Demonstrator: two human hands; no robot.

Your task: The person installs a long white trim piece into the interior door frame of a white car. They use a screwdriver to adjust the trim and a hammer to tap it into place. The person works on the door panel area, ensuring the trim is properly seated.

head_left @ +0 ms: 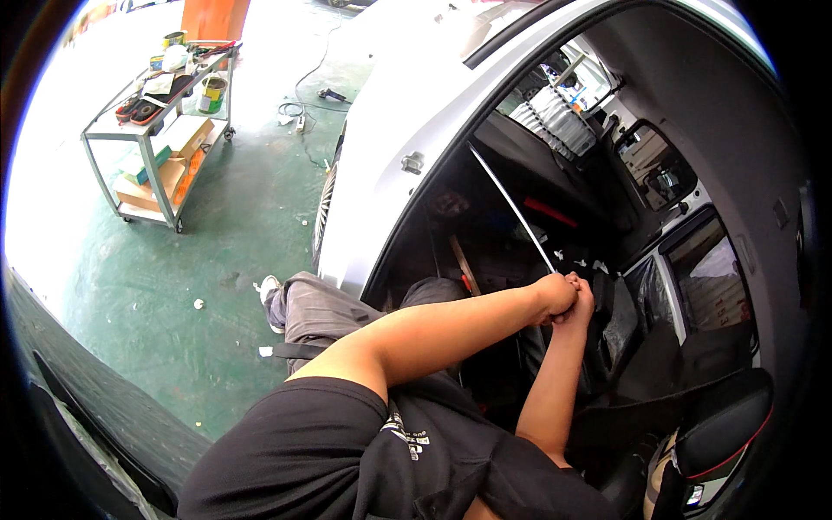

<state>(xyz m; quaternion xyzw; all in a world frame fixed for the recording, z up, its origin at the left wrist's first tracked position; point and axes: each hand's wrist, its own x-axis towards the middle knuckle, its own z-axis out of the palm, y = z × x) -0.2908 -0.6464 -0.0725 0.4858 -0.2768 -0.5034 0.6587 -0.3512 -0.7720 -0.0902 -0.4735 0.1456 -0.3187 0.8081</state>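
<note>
A long, thin silver metal rod (513, 204) slants across the front of the white vehicle's cabin. Its far end reaches the door opening's edge, and its near end runs into my closed hands. My left hand (553, 296) is wrapped round it, with my right hand (581, 301) closed against the left one on the same end. The fingers overlap, so the exact grip is partly hidden. Both arms stretch forward into the cabin. Beyond the rod is a dark dashboard area with a red strip (550, 212) and some white scraps (579, 263).
A white car body (407, 113) frames the doorway. To the right is a black seat (724, 425) with red piping. On the green floor (243, 260) stands a metal trolley (104, 134) with tins, tools and boxes; a corded power tool (332, 94) lies farther off.
</note>
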